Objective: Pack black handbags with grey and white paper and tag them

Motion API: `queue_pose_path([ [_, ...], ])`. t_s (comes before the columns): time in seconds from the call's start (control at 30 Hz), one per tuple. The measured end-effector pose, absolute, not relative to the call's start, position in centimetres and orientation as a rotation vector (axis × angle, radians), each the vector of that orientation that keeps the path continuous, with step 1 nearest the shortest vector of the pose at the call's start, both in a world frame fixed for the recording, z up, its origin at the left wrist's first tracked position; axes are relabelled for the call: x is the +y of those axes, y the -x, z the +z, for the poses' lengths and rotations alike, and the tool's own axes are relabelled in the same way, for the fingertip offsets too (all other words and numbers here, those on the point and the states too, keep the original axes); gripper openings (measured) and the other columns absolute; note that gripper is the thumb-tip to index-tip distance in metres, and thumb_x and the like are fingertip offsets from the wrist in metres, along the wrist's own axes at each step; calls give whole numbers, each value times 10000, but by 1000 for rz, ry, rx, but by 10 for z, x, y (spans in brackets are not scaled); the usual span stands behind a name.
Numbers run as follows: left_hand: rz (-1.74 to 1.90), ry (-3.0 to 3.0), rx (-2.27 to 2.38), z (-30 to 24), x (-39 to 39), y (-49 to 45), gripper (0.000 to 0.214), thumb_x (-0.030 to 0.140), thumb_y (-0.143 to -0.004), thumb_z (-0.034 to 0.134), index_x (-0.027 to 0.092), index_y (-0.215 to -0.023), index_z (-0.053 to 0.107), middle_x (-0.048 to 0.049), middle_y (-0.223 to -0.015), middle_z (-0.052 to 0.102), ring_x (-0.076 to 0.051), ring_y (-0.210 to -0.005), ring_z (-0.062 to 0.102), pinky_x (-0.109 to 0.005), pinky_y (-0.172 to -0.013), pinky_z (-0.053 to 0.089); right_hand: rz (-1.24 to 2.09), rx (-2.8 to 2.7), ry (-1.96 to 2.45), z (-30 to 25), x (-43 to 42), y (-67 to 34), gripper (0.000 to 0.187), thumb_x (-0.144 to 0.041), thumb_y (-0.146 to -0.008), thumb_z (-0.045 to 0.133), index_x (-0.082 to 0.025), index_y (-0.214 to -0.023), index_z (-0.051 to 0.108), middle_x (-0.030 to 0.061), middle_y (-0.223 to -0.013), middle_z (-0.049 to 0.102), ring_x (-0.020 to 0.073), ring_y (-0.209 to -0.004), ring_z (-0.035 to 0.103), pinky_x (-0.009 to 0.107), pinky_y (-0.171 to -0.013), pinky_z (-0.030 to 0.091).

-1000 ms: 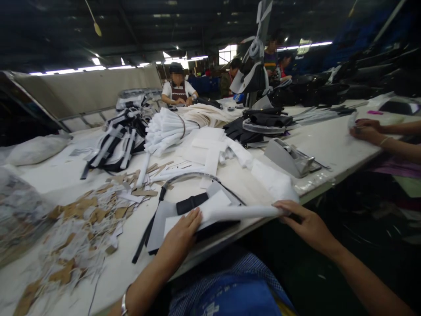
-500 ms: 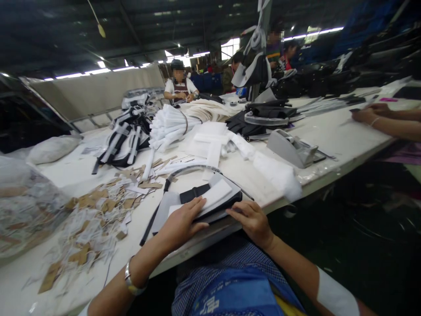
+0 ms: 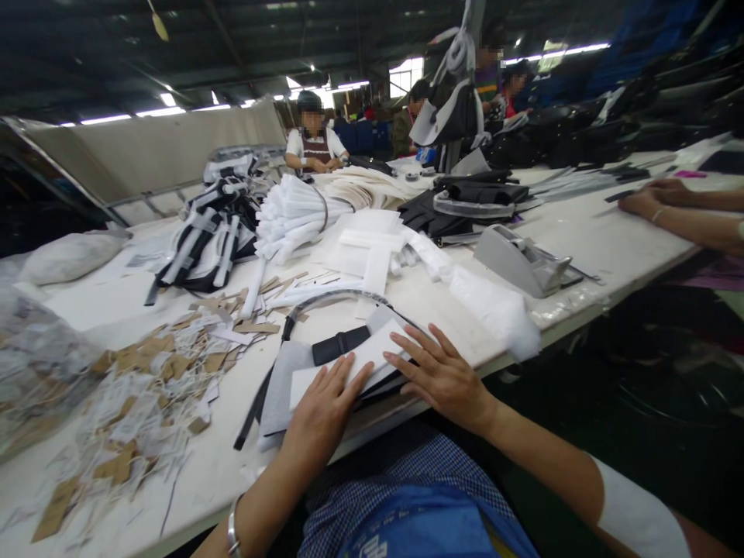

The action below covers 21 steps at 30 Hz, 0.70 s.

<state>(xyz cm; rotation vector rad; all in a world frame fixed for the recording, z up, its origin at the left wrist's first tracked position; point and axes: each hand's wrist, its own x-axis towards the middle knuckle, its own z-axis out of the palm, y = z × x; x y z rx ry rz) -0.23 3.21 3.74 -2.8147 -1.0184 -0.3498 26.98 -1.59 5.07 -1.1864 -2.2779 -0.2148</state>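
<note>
along the near edge of the surface (image 3: 215, 473), a black and grey bag (image 3: 342, 345) lies under a white strip (image 3: 377, 345). the left hand (image 3: 325, 407) rests flat and unclenched on the strip; the right hand (image 3: 447, 380), loose with fingers spread, is at its right end. scraps (image 3: 168, 372) lie to the left.

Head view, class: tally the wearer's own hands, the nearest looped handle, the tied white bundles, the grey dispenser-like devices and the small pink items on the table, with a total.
Wearer's hands: 2 (left hand, right hand)
Nearest looped handle: 1
Tied white bundle: 1
Grey dispenser-like device: 1
Small pink item: 1
Total: 6
</note>
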Motion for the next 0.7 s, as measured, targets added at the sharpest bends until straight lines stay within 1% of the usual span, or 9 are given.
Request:
queue_pose_path([
  [0.1, -297, 2784, -1015, 44, 26, -5, 610, 62, -910, 489, 271, -1476, 399, -149, -1511, 439, -317, -1360, 463, -510, -1055, 450, -158, -2308, 1133, 35, 0, -265, 501, -120, -967, 488, -273, -1444, 482, 48, -1420, 569, 222, -1381, 447, 498, -1187, 314],
  [0.17, -251, 2761, -1053, 49, 22, -15, 573, 50, -888, 481, 231, -1431, 457, -162, -1544, 386, -349, -1374, 435, -558, -1045, 440, -133, -2262, 1129, 21, 3, -264, 479, -108, -972, 463, -272, -1418, 517, 42, -1377, 607, 211, -1339, 499, 475, -1163, 364],
  [0.23, -209, 2756, -1087, 53, 19, -27, 504, 67, -884, 468, 181, -1373, 509, -156, -1563, 353, -374, -1393, 397, -614, -1043, 413, -109, -2223, 1149, 12, 3, -264, 473, -102, -973, 447, -283, -1401, 538, 40, -1367, 615, 210, -1322, 517, 481, -1156, 372],
  [0.3, -196, 2772, -1081, 54, 19, -35, 444, 97, -896, 464, 142, -1332, 536, -155, -1538, 400, -376, -1390, 396, -631, -1057, 387, -98, -2205, 1157, 11, 2, -264, 473, -99, -974, 437, -290, -1393, 546, 40, -1359, 621, 209, -1314, 526, 490, -1155, 372],
  [0.4, -233, 2767, -1037, 48, 20, -38, 478, 113, -928, 448, 141, -1403, 482, -149, -1500, 458, -349, -1376, 424, -593, -1078, 383, -73, -2225, 1143, 18, -1, -265, 495, -91, -960, 451, -284, -1410, 527, 43, -1369, 613, 212, -1326, 514, 491, -1152, 380],
  [0.47, -261, 2731, -1028, 42, 20, -35, 544, 100, -943, 426, 186, -1480, 398, -125, -1521, 434, -335, -1381, 422, -572, -1084, 387, -42, -2183, 1122, 24, -8, -268, 497, -98, -949, 481, -284, -1408, 526, 42, -1356, 624, 214, -1334, 504, 496, -1155, 380],
  [0.53, -270, 2704, -1032, 37, 20, -32, 596, 80, -945, 416, 234, -1516, 339, -102, -1533, 422, -328, -1388, 417, -560, -1088, 389, -8, -2000, 1180, 26, -21, -273, 446, -123, -947, 509, -284, -1358, 571, 48, -1319, 646, 221, -1311, 525, 495, -1142, 403],
  [0.63, -260, 2690, -1027, 35, 19, -30, 624, 59, -938, 425, 263, -1521, 330, -92, -1532, 425, -332, -1388, 417, -560, -1089, 391, 124, -1619, 1428, 23, -44, -279, 312, -209, -956, 533, -261, -1245, 638, 74, -1243, 677, 234, -1183, 621, 449, -1047, 504],
  [0.7, -258, 2686, -1016, 35, 19, -30, 624, 70, -941, 441, 268, -1522, 329, -92, -1535, 421, -335, -1387, 419, -562, -1087, 393, 364, -1474, 1572, 19, -54, -281, 311, -289, -953, 546, -234, -1248, 626, 88, -1190, 700, 230, -1056, 684, 408, -953, 564],
])
